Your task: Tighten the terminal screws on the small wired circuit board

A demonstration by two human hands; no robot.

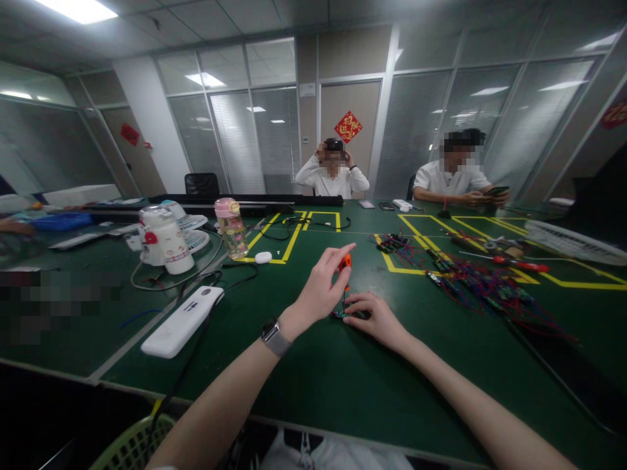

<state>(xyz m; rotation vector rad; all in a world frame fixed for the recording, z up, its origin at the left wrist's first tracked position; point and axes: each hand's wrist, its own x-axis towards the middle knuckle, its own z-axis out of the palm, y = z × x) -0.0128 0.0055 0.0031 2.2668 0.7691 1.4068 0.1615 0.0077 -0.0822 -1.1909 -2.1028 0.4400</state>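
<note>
A broad green work table (343,391) marked with yellow tape (289,245) fills the room, where two other people sit at its far side, one with both hands raised to the head, the other bent over a phone. To the right lies a tangle of red and blue wires with small dark boards (470,284); to the left, a long white plastic power bank (182,321), a white cylindrical mug-like container with red marks (164,240) and a clear drinking bottle with a pink lid (231,228).

At centre, the left hand (321,290), a grey watch on its wrist, pinches the orange handle of a small screwdriver (345,264) between thumb and fingers, index finger stretched forward, the tool upright. Directly below its tip, the right hand (375,316) lies flat with fingers curled, pressing a small dark circuit board (343,314) to the tabletop; the board sits between the two hands, touching the right one.

The tip could slip off the tiny part if the handle tilts, likely scratching the board or jabbing the steadying fingers just beside it. A loosened grip could let the board skid.
</note>
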